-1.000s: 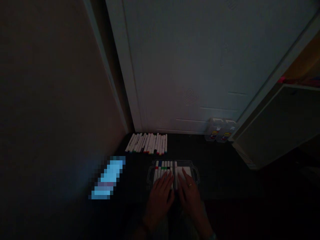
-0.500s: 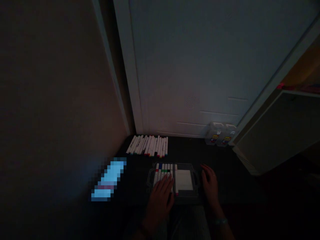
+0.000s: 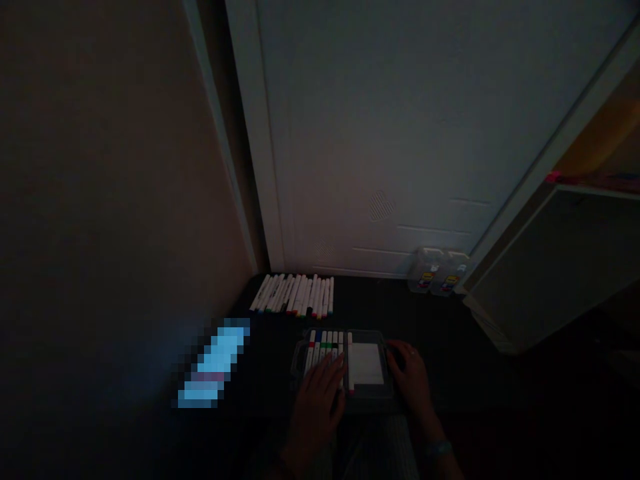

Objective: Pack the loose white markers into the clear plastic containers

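Hiding cased markers partly, the left hand perhaps touches them.

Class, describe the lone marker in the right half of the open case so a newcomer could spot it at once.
On the dark table lies an open clear case. In its right half, the marker runs lengthwise just left of a flat white rectangle. The case's other visible markers share the left half; this pink-ended one lies alone.
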A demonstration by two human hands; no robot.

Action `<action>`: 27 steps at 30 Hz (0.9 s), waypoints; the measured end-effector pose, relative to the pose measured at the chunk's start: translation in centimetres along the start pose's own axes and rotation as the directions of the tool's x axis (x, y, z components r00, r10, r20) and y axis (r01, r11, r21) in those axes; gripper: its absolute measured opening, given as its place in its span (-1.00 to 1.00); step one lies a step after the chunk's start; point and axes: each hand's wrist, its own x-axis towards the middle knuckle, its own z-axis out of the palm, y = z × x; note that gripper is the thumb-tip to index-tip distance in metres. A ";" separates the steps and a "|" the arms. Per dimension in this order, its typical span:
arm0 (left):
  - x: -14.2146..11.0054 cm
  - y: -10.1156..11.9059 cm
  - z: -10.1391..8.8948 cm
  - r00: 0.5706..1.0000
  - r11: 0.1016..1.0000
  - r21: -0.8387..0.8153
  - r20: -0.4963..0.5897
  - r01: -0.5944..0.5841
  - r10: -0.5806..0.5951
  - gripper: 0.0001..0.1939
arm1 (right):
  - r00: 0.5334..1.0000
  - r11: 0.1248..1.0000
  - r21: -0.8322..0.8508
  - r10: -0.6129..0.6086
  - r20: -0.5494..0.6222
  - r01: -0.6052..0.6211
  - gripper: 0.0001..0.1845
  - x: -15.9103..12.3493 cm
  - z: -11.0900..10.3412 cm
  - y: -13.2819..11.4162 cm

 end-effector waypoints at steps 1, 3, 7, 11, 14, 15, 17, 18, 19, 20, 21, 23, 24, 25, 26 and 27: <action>-0.1 0.0 -0.1 1.000 1.000 -0.012 -0.004 0.001 -0.001 -0.48 | 1.000 1.000 -0.002 0.010 0.006 -0.010 -0.70 0.0 0.0 0.0; -0.1 0.0 -0.4 1.000 0.999 -0.039 -0.016 0.007 -0.008 -0.49 | 1.000 1.000 -0.007 0.021 0.009 -0.021 -0.70 0.0 0.0 0.1; 1.0 -1.4 -2.2 0.998 0.995 -0.084 -0.046 0.044 -0.048 -0.55 | 0.999 1.000 -0.003 0.017 0.027 -0.016 -0.70 0.0 0.2 0.5; 3.8 -5.3 -4.3 0.980 0.984 -0.061 -0.098 0.170 -0.176 -0.64 | 1.000 1.000 0.004 0.007 0.020 -0.007 -0.68 -0.1 0.3 0.6; 5.8 -10.2 -4.7 0.964 0.969 -0.002 -0.100 0.246 -0.245 -0.69 | 1.000 1.000 0.002 0.008 0.021 -0.008 -0.68 -0.1 0.1 0.3; 6.3 -12.1 -4.6 0.955 0.960 0.018 -0.103 0.281 -0.278 -0.70 | 1.000 1.000 0.001 0.011 0.019 -0.011 -0.68 -0.1 0.0 0.2; 7.4 -16.2 -4.2 0.938 0.938 0.053 -0.081 0.343 -0.338 -0.69 | 1.000 1.000 -0.003 0.015 0.016 -0.015 -0.69 -0.1 -0.1 0.1; 7.9 -18.2 -4.0 0.926 0.924 0.066 -0.057 0.377 -0.374 -0.68 | 1.000 1.000 -0.004 0.015 0.016 -0.015 -0.69 -0.1 -0.1 0.0; 8.4 -20.1 -3.9 0.911 0.908 0.071 -0.026 0.412 -0.411 -0.67 | 1.000 1.000 -0.005 0.017 0.017 -0.017 -0.69 -0.1 -0.1 0.0; 9.0 -21.9 -3.8 0.890 0.887 0.078 -0.010 0.454 -0.455 -0.66 | 1.000 1.000 -0.008 0.021 0.019 -0.021 -0.69 0.0 -0.1 0.0; 9.5 -23.4 -3.8 0.876 0.872 0.090 0.002 0.481 -0.483 -0.66 | 0.999 1.000 -0.010 0.026 0.021 -0.026 -0.69 0.0 -0.1 0.0; 10.4 -25.6 -3.9 0.858 0.857 0.132 0.067 0.498 -0.509 -0.66 | 0.999 0.999 -0.010 0.034 0.025 -0.034 -0.69 0.0 0.0 0.1; 10.7 -26.4 -4.0 0.852 0.853 0.142 0.086 0.502 -0.516 -0.66 | 0.999 0.999 -0.008 0.036 0.028 -0.036 -0.69 0.0 0.0 0.2; 10.9 -26.9 -4.0 0.848 0.851 0.151 0.101 0.504 -0.520 -0.67 | 0.999 0.999 -0.006 0.036 0.027 -0.036 -0.69 0.0 0.0 0.2; 11.0 -27.2 -4.1 0.845 0.849 0.156 0.110 0.505 -0.523 -0.69 | 0.999 0.999 -0.006 0.035 0.024 -0.034 -0.69 0.0 0.1 0.2; 11.0 -27.4 -4.1 0.844 0.849 0.158 0.118 0.504 -0.523 -0.70 | 0.999 0.999 -0.006 0.033 0.022 -0.033 -0.69 0.0 0.1 0.3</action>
